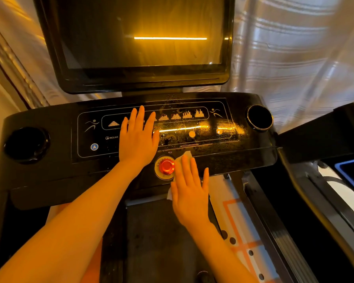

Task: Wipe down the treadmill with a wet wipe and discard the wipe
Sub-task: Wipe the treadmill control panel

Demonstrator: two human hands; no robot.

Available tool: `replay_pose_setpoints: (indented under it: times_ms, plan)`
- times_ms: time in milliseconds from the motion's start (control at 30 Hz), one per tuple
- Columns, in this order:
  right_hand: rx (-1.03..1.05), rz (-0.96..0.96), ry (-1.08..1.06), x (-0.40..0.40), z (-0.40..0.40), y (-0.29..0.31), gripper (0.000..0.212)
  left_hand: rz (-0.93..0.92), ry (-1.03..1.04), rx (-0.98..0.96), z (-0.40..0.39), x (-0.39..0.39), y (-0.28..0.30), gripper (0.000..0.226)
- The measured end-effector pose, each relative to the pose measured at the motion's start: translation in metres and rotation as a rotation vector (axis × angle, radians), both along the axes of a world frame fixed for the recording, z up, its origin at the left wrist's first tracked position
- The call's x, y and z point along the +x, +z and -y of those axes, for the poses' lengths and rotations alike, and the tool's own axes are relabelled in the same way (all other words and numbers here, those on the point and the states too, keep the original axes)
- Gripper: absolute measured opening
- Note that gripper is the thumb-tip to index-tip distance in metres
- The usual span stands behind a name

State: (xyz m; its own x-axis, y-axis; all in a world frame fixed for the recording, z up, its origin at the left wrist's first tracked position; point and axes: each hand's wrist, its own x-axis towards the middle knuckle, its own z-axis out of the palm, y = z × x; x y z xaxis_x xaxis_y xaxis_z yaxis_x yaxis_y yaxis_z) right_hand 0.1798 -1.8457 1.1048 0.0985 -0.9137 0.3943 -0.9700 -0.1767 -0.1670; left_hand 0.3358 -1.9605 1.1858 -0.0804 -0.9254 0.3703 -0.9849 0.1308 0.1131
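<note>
The black treadmill console (223,158) fills the middle of the head view, with a dark screen (143,37) above it. My left hand (138,137) rests flat on the control panel, fingers straight. My right hand (189,188) presses a white wet wipe (185,157) against the console's front face, just right of the red emergency stop button (166,166). The wipe's edges show above my fingertips and below my thumb. The panel's right half glistens with moisture.
Round cup holders sit at the console's left (27,145) and right (259,117). The treadmill belt (157,242) lies below my arms. A second machine with a blue-rimmed part (349,174) stands to the right. A pale curtain (294,48) hangs behind.
</note>
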Motion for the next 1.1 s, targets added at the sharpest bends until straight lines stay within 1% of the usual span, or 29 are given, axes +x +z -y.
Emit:
replay_pose_setpoints:
  times_ms: [100,233,333,400,500,567,700,767,867,933,1033,1100]
  plan:
    - [-0.002,-0.018,0.001,-0.007,0.001,-0.001,0.057,-0.002,-0.003,0.006,0.0,-0.001,0.0,0.057]
    - [0.007,0.041,-0.147,-0.024,0.006,-0.003,0.056,-0.007,-0.007,0.01,0.0,0.001,0.0,0.057]
    - [0.008,0.026,-0.172,-0.031,0.016,0.003,0.058,0.002,-0.006,0.014,0.002,0.001,-0.001,0.057]
    - [0.024,0.021,-0.11,-0.032,0.023,0.011,0.059,0.007,-0.005,0.01,0.003,0.001,-0.003,0.057]
    - [0.046,-0.008,0.045,-0.035,0.044,0.027,0.059,0.001,-0.007,0.003,0.004,0.001,-0.004,0.057]
    - [0.066,-0.02,0.09,-0.039,0.064,0.04,0.062,0.003,-0.005,0.007,0.003,0.001,-0.004,0.058]
    - [0.1,-0.009,0.041,-0.042,0.106,0.059,0.067,0.0,-0.003,0.012,0.002,0.0,-0.003,0.058]
    - [0.101,-0.006,-0.004,-0.041,0.119,0.064,0.064,-0.007,-0.006,0.007,0.002,0.0,-0.003,0.057]
    - [0.09,-0.009,-0.004,-0.037,0.117,0.065,0.064,-0.011,-0.003,0.002,0.002,0.0,-0.003,0.057]
    - [0.087,-0.02,0.053,-0.034,0.102,0.062,0.068,-0.005,-0.001,0.002,0.001,0.0,-0.003,0.057]
    - [0.097,-0.08,0.139,-0.03,0.076,0.049,0.067,0.003,-0.004,-0.002,0.001,0.0,-0.003,0.058]
    - [0.106,-0.098,0.155,-0.029,0.072,0.045,0.066,0.0,-0.002,-0.011,0.001,0.0,-0.003,0.058]
